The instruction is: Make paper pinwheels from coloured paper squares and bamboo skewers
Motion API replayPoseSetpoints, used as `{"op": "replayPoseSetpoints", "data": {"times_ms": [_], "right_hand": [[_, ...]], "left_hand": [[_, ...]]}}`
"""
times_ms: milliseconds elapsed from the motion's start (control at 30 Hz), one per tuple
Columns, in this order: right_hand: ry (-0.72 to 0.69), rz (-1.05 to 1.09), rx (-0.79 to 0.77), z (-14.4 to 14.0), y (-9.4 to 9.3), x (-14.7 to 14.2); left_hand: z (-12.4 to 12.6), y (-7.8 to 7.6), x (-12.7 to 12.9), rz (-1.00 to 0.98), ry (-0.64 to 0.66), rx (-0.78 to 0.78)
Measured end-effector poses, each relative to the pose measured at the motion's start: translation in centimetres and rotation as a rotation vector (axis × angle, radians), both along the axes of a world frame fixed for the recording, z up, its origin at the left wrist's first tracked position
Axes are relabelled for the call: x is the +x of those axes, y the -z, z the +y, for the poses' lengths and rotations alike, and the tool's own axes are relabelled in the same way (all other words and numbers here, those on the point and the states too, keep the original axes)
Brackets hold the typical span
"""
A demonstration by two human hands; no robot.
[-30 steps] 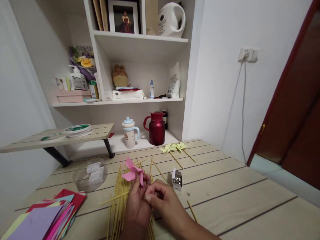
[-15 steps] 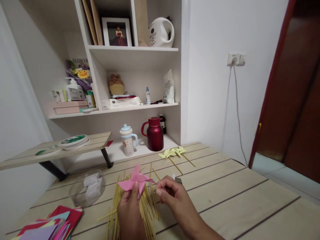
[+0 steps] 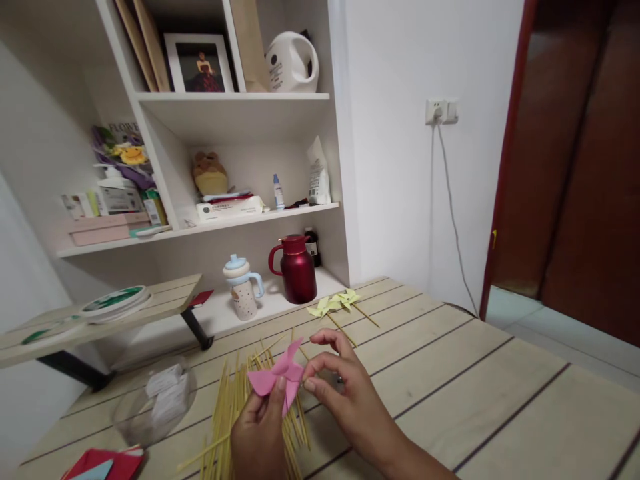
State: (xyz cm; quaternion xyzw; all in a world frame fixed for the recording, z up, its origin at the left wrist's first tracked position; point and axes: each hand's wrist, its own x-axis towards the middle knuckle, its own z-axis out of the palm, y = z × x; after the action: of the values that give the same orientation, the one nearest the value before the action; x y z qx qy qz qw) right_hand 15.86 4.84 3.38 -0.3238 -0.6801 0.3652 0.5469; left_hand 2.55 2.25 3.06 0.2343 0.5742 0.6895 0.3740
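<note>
A pink paper pinwheel (image 3: 277, 375) is pinched between the thumb and fingers of my left hand (image 3: 263, 427), held above a heap of thin yellow sticks (image 3: 225, 407). Close by its right blade is my right hand (image 3: 345, 393), thumb and index finger pressed together at the paper's edge and the other fingers curled. Whatever sits between those fingertips is too small to make out. Two pale yellow pinwheels (image 3: 335, 303) on sticks lie farther back on the slatted table (image 3: 450, 393).
To the left stand a clear round container (image 3: 123, 413) with white bundles and some coloured paper (image 3: 107, 465). A small raised stand (image 3: 173, 293) holds round white-and-green pieces. Behind the table are a red thermos jug (image 3: 299, 273), a pale cup (image 3: 243, 293) and shelves (image 3: 235, 97).
The camera view has turned to the right. The pink pinwheel has rotated in my left hand, and my right fingertips have come up against its right side.
</note>
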Motion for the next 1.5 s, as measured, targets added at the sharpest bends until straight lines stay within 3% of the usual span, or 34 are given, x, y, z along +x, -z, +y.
{"op": "replayPoseSetpoints", "data": {"times_ms": [333, 667, 967, 1200, 1500], "right_hand": [[-0.052, -0.001, -0.003, 0.2, -0.2, 0.1], [-0.082, 0.02, 0.032, 0.1, -0.3, -0.1], [-0.086, 0.088, -0.012, -0.1, -0.6, 0.1], [-0.101, 0.112, 0.005, 0.0, -0.7, 0.0], [-0.089, 0.111, 0.034, 0.1, -0.6, 0.1]], "left_hand": [[-0.5, -1.0, 1.1, 0.081, 0.018, 0.02], [0.0, 1.0, -0.1, 0.16, 0.064, 0.063], [0.1, 1.7, -0.5, 0.168, 0.019, 0.077], [-0.2, 0.9, 1.2, 0.127, -0.103, 0.127], [-0.4, 0.3, 0.2, 0.236, 0.0, 0.084]]}}
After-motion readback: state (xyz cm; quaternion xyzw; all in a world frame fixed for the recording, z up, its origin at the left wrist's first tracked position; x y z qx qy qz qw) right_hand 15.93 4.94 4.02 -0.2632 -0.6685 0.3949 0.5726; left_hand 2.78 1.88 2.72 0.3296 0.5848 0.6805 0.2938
